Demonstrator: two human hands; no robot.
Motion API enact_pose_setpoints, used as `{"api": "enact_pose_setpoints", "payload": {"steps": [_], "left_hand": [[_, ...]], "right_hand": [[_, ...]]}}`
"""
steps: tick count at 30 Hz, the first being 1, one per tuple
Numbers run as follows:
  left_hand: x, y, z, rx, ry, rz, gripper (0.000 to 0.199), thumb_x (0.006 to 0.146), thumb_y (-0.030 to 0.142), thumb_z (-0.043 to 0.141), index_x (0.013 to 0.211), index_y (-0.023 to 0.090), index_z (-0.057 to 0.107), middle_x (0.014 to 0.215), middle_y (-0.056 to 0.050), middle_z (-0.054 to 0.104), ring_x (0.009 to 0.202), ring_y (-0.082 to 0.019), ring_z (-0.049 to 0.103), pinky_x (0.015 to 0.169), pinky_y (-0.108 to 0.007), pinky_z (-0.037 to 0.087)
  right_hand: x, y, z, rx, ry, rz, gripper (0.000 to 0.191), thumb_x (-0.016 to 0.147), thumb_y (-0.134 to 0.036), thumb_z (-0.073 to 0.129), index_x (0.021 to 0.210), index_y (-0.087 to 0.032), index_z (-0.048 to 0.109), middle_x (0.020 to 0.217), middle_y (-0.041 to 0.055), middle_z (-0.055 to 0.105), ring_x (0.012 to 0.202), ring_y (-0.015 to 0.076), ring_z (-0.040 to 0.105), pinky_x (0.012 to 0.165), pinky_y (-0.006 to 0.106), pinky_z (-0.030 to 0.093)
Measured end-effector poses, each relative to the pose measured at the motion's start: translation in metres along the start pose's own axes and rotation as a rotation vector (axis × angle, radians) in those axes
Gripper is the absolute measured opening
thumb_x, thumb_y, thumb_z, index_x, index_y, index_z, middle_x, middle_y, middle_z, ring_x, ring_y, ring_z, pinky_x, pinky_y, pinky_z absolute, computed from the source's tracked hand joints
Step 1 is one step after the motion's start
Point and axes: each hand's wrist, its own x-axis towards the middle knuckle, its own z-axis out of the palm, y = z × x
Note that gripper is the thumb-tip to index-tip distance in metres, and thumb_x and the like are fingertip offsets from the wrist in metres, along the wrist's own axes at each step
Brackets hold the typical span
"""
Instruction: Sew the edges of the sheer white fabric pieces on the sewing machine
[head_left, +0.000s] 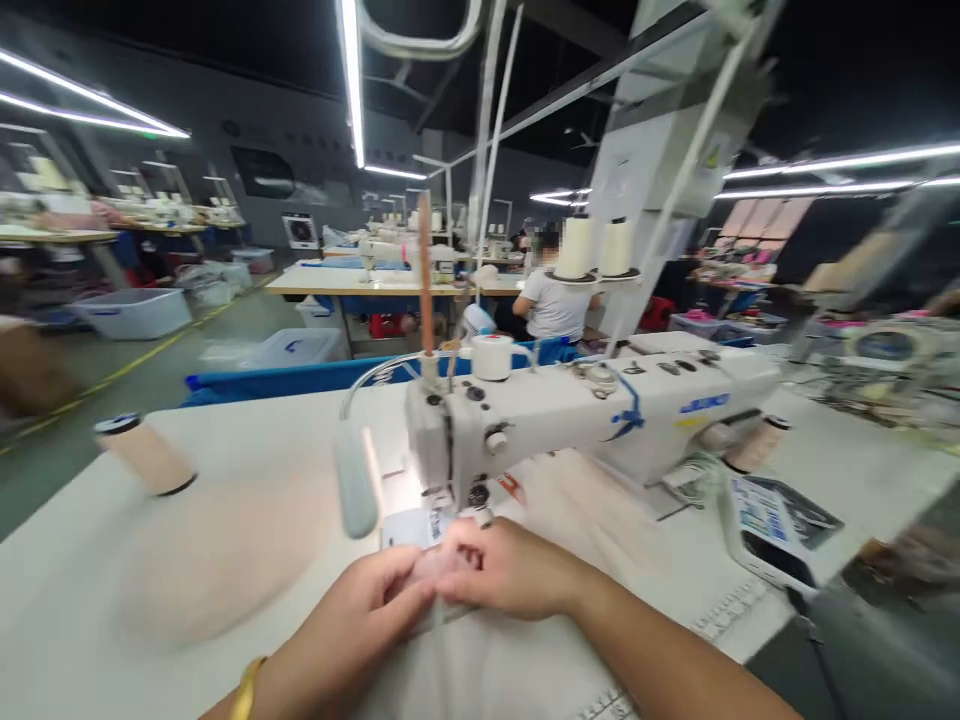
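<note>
Both hands meet just in front of the needle area of a white sewing machine. My left hand is closed, its thumb and fingers pinching a thin, pale pink fabric. From the right, my right hand grips the same fabric with bent fingers, close to the presser foot. The fabric is small and blurred, so its shape is unclear. A lit lamp hangs left of the needle. More pale pink fabric lies blurred on the table at the left.
A thread cone leans at the table's left; another is behind the machine's right end. A white control box sits at the right. Thread stand poles rise behind. Beyond, a person in a white shirt sits among other sewing tables.
</note>
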Motion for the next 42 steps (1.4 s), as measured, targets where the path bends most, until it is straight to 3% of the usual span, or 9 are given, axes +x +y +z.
{"api": "enact_pose_setpoints", "payload": {"steps": [4, 8, 15, 21, 26, 31, 38, 42], "left_hand": [[-0.008, 0.007, 0.0, -0.076, -0.019, -0.05, 0.035, 0.085, 0.05, 0.053, 0.068, 0.023, 0.039, 0.069, 0.005, 0.038, 0.066, -0.015, 0.036, 0.059, -0.026, 0.03], [-0.01, 0.004, 0.004, -0.124, -0.017, -0.058, 0.031, 0.084, 0.044, 0.053, 0.068, 0.022, 0.038, 0.068, 0.005, 0.039, 0.066, -0.015, 0.035, 0.059, -0.027, 0.028], [-0.011, 0.007, 0.01, -0.163, 0.039, -0.032, 0.035, 0.084, 0.051, 0.059, 0.071, 0.022, 0.045, 0.069, 0.005, 0.041, 0.067, -0.015, 0.037, 0.06, -0.028, 0.028], [-0.01, 0.008, 0.012, -0.209, 0.016, -0.036, 0.039, 0.084, 0.051, 0.059, 0.067, 0.022, 0.04, 0.067, 0.005, 0.037, 0.065, -0.014, 0.033, 0.058, -0.028, 0.026], [-0.012, 0.009, 0.011, -0.197, 0.029, -0.056, 0.042, 0.084, 0.052, 0.06, 0.065, 0.022, 0.036, 0.065, 0.006, 0.033, 0.064, -0.013, 0.031, 0.057, -0.027, 0.024], [-0.012, 0.008, 0.014, -0.224, 0.021, -0.034, 0.035, 0.084, 0.051, 0.061, 0.07, 0.021, 0.049, 0.067, 0.005, 0.044, 0.065, -0.014, 0.037, 0.059, -0.027, 0.03], [-0.011, 0.006, 0.02, -0.204, 0.189, 0.041, 0.034, 0.085, 0.051, 0.063, 0.072, 0.019, 0.06, 0.08, -0.002, 0.061, 0.076, -0.019, 0.055, 0.067, -0.028, 0.043], [-0.012, 0.007, 0.025, -0.279, 0.236, 0.023, 0.032, 0.081, 0.043, 0.067, 0.066, 0.02, 0.051, 0.069, 0.0, 0.058, 0.068, -0.017, 0.052, 0.062, -0.027, 0.041]], "right_hand": [[-0.01, 0.006, 0.005, 0.127, -0.012, 0.003, 0.014, 0.094, -0.032, 0.062, 0.085, -0.022, 0.058, 0.071, -0.0057, 0.043, 0.068, 0.0135, 0.043, 0.06, 0.024, 0.031], [-0.012, 0.006, 0.01, 0.309, -0.009, -0.037, 0.02, 0.095, -0.041, 0.063, 0.099, -0.022, 0.062, 0.086, -0.0013, 0.056, 0.079, 0.0168, 0.053, 0.068, 0.026, 0.041], [-0.014, 0.002, 0.017, 0.285, 0.03, -0.017, 0.021, 0.098, -0.041, 0.058, 0.09, -0.022, 0.058, 0.081, -0.002, 0.053, 0.075, 0.0165, 0.049, 0.067, 0.027, 0.038], [-0.016, 0.005, 0.012, 0.294, 0.02, -0.01, 0.021, 0.102, -0.042, 0.053, 0.097, -0.023, 0.06, 0.075, -0.0037, 0.045, 0.067, 0.0151, 0.04, 0.061, 0.027, 0.031], [-0.017, 0.003, 0.013, 0.297, 0.005, 0.0, 0.027, 0.098, -0.05, 0.061, 0.096, -0.023, 0.059, 0.079, -0.0025, 0.05, 0.074, 0.0167, 0.047, 0.065, 0.027, 0.036], [-0.017, 0.003, 0.018, 0.254, 0.054, -0.018, 0.022, 0.101, -0.042, 0.055, 0.088, -0.023, 0.057, 0.076, -0.003, 0.049, 0.071, 0.0161, 0.045, 0.063, 0.027, 0.034], [-0.018, -0.001, 0.021, 0.235, 0.134, -0.066, 0.021, 0.098, -0.036, 0.058, 0.082, -0.023, 0.058, 0.077, -0.0027, 0.056, 0.071, 0.016, 0.048, 0.065, 0.028, 0.036], [-0.017, -0.001, 0.022, 0.181, 0.184, -0.08, 0.019, 0.097, -0.034, 0.058, 0.081, -0.023, 0.061, 0.077, -0.002, 0.06, 0.072, 0.017, 0.052, 0.066, 0.029, 0.038]]}}
